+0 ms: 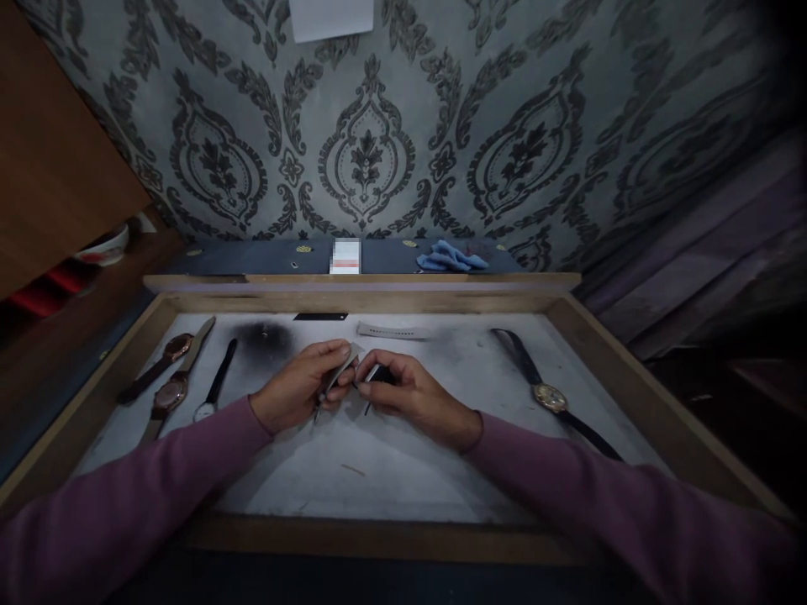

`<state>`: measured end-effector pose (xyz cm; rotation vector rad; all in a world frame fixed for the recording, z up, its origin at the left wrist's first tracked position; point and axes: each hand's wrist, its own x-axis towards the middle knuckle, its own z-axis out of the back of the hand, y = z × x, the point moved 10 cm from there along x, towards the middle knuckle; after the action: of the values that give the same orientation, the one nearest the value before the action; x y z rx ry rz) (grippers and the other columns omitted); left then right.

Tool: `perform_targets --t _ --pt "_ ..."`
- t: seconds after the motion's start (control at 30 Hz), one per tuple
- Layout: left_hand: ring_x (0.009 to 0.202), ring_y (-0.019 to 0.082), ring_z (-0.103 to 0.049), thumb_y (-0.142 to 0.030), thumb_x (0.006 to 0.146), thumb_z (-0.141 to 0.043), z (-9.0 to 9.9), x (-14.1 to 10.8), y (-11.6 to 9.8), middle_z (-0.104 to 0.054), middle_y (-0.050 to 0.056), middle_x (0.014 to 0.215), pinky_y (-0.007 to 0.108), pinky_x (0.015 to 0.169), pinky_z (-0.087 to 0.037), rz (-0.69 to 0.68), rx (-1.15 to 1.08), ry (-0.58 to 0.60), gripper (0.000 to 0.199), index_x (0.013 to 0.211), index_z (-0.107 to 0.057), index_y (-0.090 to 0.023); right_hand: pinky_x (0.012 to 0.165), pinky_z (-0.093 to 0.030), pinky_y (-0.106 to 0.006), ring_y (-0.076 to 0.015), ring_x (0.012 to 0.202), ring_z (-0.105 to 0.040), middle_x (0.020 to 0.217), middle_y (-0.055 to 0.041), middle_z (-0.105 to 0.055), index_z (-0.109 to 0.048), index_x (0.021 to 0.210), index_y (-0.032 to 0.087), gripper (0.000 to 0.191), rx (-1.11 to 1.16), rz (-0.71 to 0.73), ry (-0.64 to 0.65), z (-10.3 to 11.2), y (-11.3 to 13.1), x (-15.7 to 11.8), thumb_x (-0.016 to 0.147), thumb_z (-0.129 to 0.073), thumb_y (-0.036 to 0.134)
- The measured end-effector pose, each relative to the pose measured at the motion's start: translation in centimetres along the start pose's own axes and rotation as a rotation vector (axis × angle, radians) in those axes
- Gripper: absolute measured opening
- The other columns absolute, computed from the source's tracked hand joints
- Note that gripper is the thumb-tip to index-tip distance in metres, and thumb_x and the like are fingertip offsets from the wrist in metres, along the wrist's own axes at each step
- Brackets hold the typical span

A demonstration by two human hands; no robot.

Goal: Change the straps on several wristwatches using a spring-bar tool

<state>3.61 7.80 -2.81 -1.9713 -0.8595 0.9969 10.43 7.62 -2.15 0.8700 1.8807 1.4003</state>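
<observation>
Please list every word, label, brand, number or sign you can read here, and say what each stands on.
No text can be read.
Card-like rectangle with red band: too small and partly pixelated.
Gold-coloured watch, right: dial markings too small.
White-dialled watch, left: too small.
White sheet on wall: no lettering visible.

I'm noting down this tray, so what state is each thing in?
Left hand: gripping pale strip
Right hand: pinching dark piece
Loose strap: detached
Gold-faced watch: unbuckled
Brown-strapped watches: unbuckled
Thin-strapped watch: unbuckled, partly hidden
Cloth: crumpled
Tray: open-topped
</observation>
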Motion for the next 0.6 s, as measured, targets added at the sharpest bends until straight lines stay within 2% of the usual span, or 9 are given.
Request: perform_targets --t 0.1,0.2,0.27,0.3,0.37,0.43,0.53,0.6 --pt "0.04 0.004 -0.04 -0.033 0.086 -0.06 -0.2 -0.2 -0.5 -0.047 -0.005 0.057 0.014 0.036 -0.027 -0.053 0.026 -0.013 0.026 0.07 -0.046 -0.017 0.045 -0.029 -0.02 -0.0059 0.05 -0.044 0.075 -0.0002 -0.065 -0.056 0.081 0.017 0.019 -0.064 0.036 -0.007 -0.1 0.4 -0.1 0.077 -0.069 0.029" --pt "0.042 0.006 -0.044 -0.032 0.085 -0.06 -0.2 -0.4 -1.0 -0.05 -0.004 0.057 0.014 0.037 -0.033 -0.104 0.045 -0.042 0.025 0.07 -0.047 -0.017 0.056 -0.042 -0.024 -0.0135 0.07 -0.062 0.082 -0.0038 -0.069 -0.055 0.083 0.018 0.018 -0.088 0.11 0.023 -0.6 1.1 -0.1 0.078 -0.067 0.03" --pt "0.043 0.006 -0.046 -0.031 0.085 -0.06 -0.2 -0.4 -1.2 -0.051 -0.004 0.058 0.015 0.037 -0.035 -0.123 0.055 -0.048 0.024 0.071 -0.047 -0.017 0.066 -0.047 -0.027 -0.0165 0.08 -0.064 0.083 -0.004 -0.069 -0.054 0.084 0.018 0.016 -0.146 0.157 0.028 -0.8 1.6 -0.2 0.078 -0.065 0.028" --pt "0.043 0.007 -0.046 -0.031 0.085 -0.059 -0.2 -0.5 -1.4 -0.052 -0.004 0.058 0.015 0.036 -0.035 -0.135 0.06 -0.047 0.024 0.07 -0.047 -0.017 0.067 -0.047 -0.028 -0.0159 0.078 -0.063 0.082 -0.0031 -0.068 -0.053 0.084 0.019 0.015 -0.201 0.179 0.007 -0.6 1.9 -0.2 0.078 -0.065 0.026" --pt "0.043 0.006 -0.046 -0.03 0.085 -0.059 -0.2 -0.5 -1.8 -0.052 -0.004 0.059 0.015 0.036 -0.035 -0.168 0.068 -0.044 0.023 0.07 -0.047 -0.017 0.062 -0.044 -0.025 -0.0126 0.066 -0.057 0.075 0.0005 -0.064 -0.052 0.084 0.019 0.015 -0.36 0.232 -0.081 0.1 2.7 -0.3 0.075 -0.063 0.023" --pt "0.042 0.006 -0.045 -0.03 0.086 -0.058 -0.2 -0.6 -2.1 -0.053 -0.004 0.059 0.014 0.035 -0.033 -0.195 0.071 -0.039 0.022 0.072 -0.047 -0.017 0.056 -0.039 -0.023 -0.0105 0.057 -0.048 0.068 0.004 -0.056 -0.052 0.085 0.02 0.015 -0.547 0.322 -0.228 1.1 4.3 -0.6 0.073 -0.06 0.021" --pt "0.04 0.006 -0.044 -0.03 0.085 -0.058 -0.1 -0.6 -2.3 -0.052 -0.004 0.057 0.014 0.035 -0.031 -0.214 0.08 -0.042 0.021 0.073 -0.045 -0.018 0.057 -0.037 -0.023 -0.0114 0.058 -0.045 0.068 0.0036 -0.051 -0.051 0.085 0.02 0.014 -0.804 0.525 -0.442 1.8 7.8 -1.4 0.072 -0.056 0.019" --pt "0.039 0.006 -0.045 -0.03 0.085 -0.058 -0.1 -0.6 -2.2 -0.053 -0.005 0.056 0.014 0.035 -0.031 -0.223 0.101 -0.051 0.022 0.073 -0.044 -0.018 0.06 -0.036 -0.024 -0.0125 0.06 -0.046 0.069 0.0026 -0.051 -0.051 0.085 0.02 0.014 -0.913 0.63 -0.499 1.5 9.6 -1.4 0.072 -0.053 0.018"
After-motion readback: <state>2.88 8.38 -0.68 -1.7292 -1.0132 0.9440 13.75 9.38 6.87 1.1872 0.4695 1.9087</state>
